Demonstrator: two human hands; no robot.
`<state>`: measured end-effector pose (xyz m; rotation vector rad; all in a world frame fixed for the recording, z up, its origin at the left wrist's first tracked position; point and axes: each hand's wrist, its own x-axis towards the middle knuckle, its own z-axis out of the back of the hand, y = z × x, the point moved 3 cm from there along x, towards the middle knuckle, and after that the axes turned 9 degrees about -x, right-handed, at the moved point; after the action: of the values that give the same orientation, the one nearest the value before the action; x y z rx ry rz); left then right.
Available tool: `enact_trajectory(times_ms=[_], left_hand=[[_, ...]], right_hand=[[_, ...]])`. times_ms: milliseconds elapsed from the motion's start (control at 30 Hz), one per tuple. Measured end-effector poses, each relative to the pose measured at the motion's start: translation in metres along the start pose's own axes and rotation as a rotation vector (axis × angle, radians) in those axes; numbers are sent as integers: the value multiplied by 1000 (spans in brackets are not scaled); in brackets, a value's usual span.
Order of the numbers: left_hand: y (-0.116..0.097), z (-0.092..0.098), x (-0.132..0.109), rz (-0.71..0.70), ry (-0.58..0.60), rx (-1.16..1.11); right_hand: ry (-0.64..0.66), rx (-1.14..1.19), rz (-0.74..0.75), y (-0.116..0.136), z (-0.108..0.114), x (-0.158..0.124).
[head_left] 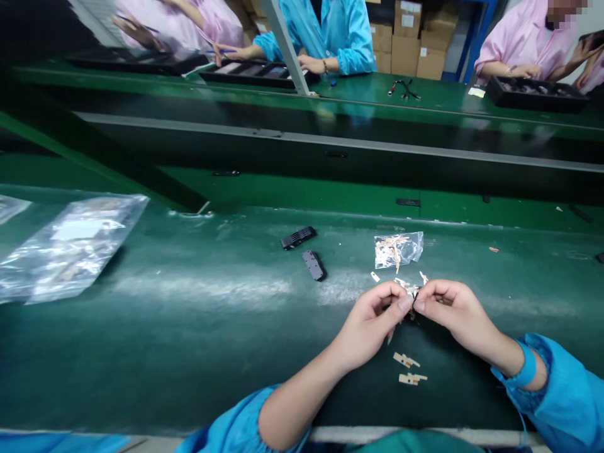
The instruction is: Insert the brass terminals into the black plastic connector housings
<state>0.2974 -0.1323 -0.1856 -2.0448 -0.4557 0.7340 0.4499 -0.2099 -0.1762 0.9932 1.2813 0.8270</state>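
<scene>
My left hand (372, 321) and my right hand (453, 308) meet above the green work surface (189, 327), fingers pinched together on a small dark part (413, 301) with pale metal contacts. Most of that part is hidden by my fingertips. Loose pale metal contacts (406, 360) lie just below my hands, and a few more (401, 281) lie just beyond them. A small clear bag of contacts (397, 249) sits behind my hands. Two black plastic parts (298, 238) (314, 265) lie to the left of the bag.
Large clear plastic bags (70, 245) lie at the far left. A raised green conveyor (377, 94) runs across the back, with black trays (535, 93) (255, 72) and a tool (403, 89) on it. Other people in pink and blue coats work there; cardboard boxes (415, 44) stand behind.
</scene>
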Motion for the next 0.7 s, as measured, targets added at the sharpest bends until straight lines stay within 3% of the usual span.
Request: enact_trajectory(times_ms=[500, 567, 633, 700], left_hand=[[1, -7, 0, -115, 2, 139], [-13, 11, 2, -192, -121, 312], [-34, 44, 2, -205, -387, 622], [-54, 83, -3, -26, -689, 962]], right_hand=[[-39, 64, -63, -2, -4, -4], [-54, 47, -77, -4, -1, -3], [-75, 22, -87, -6, 2, -2], [-89, -7, -83, -7, 4, 0]])
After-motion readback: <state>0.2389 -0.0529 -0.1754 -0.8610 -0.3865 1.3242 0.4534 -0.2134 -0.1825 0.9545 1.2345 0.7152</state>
